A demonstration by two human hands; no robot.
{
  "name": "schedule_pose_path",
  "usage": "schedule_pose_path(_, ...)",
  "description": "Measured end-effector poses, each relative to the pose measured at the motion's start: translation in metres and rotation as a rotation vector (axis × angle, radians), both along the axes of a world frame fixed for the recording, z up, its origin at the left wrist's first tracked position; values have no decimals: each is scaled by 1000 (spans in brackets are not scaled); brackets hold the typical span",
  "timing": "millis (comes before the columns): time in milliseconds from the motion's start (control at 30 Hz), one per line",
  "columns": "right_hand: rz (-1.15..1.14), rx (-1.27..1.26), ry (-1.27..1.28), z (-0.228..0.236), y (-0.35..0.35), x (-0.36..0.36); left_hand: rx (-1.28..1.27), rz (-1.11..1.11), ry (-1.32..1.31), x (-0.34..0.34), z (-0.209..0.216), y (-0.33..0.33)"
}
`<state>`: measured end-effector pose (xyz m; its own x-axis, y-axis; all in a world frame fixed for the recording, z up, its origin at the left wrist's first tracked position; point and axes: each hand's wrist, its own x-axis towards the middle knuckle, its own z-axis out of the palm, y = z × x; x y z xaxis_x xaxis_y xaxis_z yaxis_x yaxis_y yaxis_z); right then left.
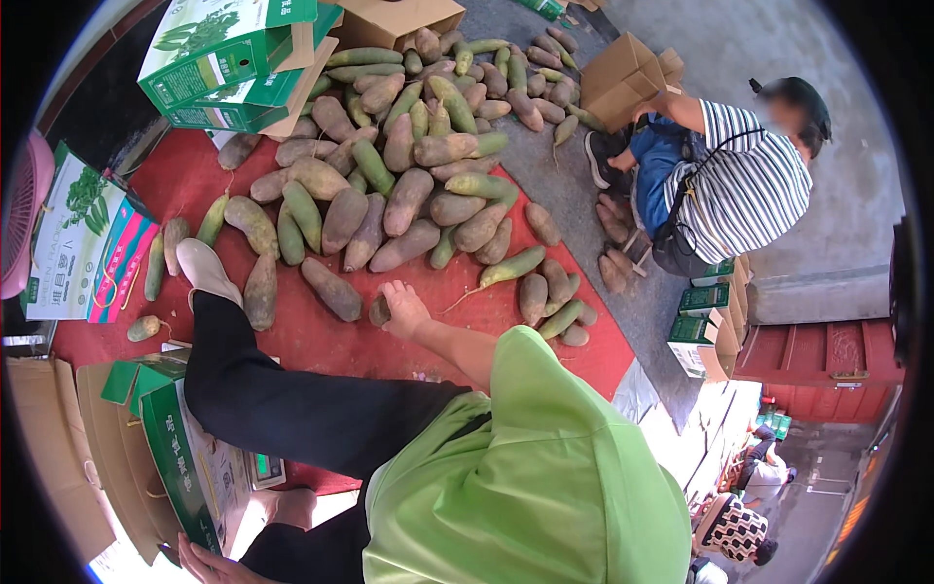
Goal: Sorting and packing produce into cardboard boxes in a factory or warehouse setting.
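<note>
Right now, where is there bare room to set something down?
The flat red mat is bare between the black-trousered leg and the long purple-green radishes, and between the right hand and radishes at the mat's right edge. Crowded: upper middle, where radishes overlap.

Left hand (216,568) is cut by lower edge, grip unclear. Right hand (407,311) covers part of a radish (378,312). Box (199,462) hides most of the scale (269,478); readout (263,465) is too small. Pink basket (31,200) is cropped left. Co-worker's face (784,105) is blurred.
</note>
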<state>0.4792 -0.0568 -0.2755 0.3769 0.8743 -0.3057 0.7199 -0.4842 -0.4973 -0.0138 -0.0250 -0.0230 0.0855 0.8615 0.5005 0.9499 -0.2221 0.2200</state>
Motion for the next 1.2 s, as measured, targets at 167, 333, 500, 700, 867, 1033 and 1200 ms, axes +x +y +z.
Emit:
schedule_pose_path(167, -35, -24, 30, 2, 1, 2, 8, -26, 18, -3, -3, 4)
schedule_pose_path(333, -29, -37, 39, 6, 5, 0, 2, 6, 25, -4, -3, 2)
schedule_pose_path(500, -23, -29, 33, 8, 7, -1, 19, -20, 34, -5, -2, 1)
schedule_pose_path(700, -26, -41, 32, 8, 8, -2, 7, -22, -10, -6, -3, -1)
schedule_pose_path(867, -30, -31, 35, 6, 8, -2, 2, -13, -21, -6, -2, -2)
schedule_pose_path(1033, -32, -24, 31, 6, 9, -3, -3, 2, -18, -6, -1, -3)
schedule_pose_path(1200, -29, -19, 24, 6, 9, -4, 12, -14, -1, -5, 0, -3)
